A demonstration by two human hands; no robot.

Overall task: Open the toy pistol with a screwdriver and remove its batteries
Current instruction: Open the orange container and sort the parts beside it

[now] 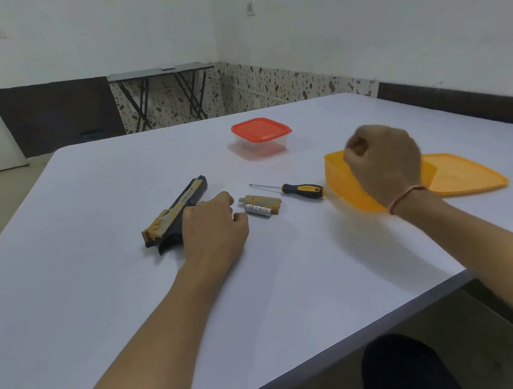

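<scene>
White table (pixel 98 301): left hand (pixel 212 231) curls over the toy pistol (pixel 173 215) (battery (pixel 259 210) just beside); right hand (pixel 383 162) fisted apart, contents unclear.

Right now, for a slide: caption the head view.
Left hand rests on toy pistol; battery and screwdriver lie beside it.

Even, soft indoor light; faint shadows on table (pixel 98 301); right hand (pixel 384 168) motion-blurred; wide-angle bending at edges.

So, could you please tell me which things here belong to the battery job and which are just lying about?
Job: toy pistol, screwdriver, battery, tan cover piece.
Lying about: red-lidded box, open orange tub (possibly for parts), orange lid.
</scene>
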